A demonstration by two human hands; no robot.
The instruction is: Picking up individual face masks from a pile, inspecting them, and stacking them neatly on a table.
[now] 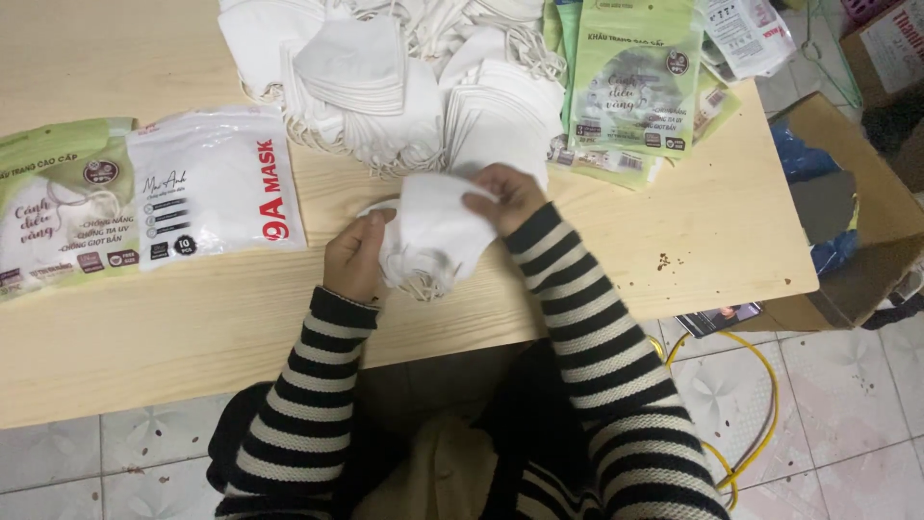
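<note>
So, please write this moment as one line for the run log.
left hand: holds stack of white masks | right hand: grips stack top | surface: wooden table | nearby: white pouch, green pouches, loose mask pile

A small packing workshop: heaps of white masks (404, 87) and printed pouches (630, 77) crowd the desk's (192, 318) far edge, cardboard boxes (857, 221) beside it.
</note>
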